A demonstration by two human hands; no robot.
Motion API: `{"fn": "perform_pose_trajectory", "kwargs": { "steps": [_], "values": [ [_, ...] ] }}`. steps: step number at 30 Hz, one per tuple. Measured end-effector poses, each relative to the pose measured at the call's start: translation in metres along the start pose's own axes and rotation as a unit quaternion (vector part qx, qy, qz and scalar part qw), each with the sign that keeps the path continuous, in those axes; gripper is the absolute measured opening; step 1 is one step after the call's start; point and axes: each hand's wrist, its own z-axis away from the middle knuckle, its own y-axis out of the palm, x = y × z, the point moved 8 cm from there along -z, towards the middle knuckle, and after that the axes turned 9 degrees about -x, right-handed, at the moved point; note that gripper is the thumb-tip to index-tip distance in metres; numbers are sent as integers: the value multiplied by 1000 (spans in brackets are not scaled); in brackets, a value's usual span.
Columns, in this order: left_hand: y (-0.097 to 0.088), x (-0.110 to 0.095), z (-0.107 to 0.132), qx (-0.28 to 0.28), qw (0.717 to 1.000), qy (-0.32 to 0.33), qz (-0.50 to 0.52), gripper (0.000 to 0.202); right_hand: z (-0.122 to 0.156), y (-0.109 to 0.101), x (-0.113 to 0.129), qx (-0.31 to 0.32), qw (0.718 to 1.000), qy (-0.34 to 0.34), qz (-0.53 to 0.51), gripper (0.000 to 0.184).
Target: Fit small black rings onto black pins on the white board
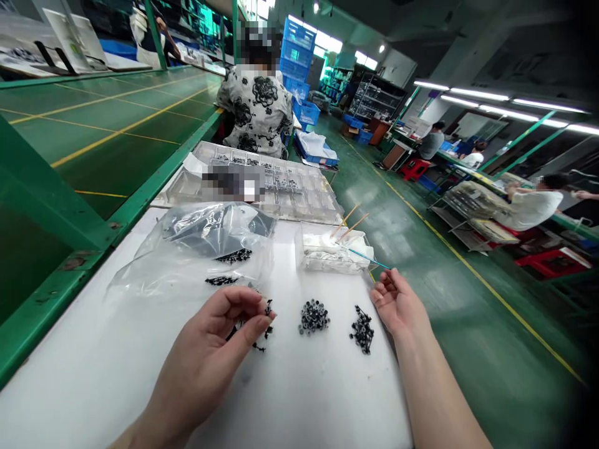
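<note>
We record the left hand (210, 355) curled almost closed at small black parts (268, 308), grip unconfirmed, and the right hand (397, 304) open near a black cluster (362, 329) on the white counter (93, 386).

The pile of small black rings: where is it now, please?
In the head view, the pile lies on the white bench top, between the left hand and a spiky black cluster.

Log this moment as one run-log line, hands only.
left hand: fingers pinched at small black parts | right hand: open, near black-part pile | surface: white worktop
</note>
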Motion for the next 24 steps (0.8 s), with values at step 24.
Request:
{"fn": "perform_pose_trajectory", "kwargs": {
  "steps": [24],
  "values": [
    [0, -2, 3, 13, 1000, -8, 6, 19, 11, 13, 36, -12, 992, -118, 38, 51]
  ]
}}
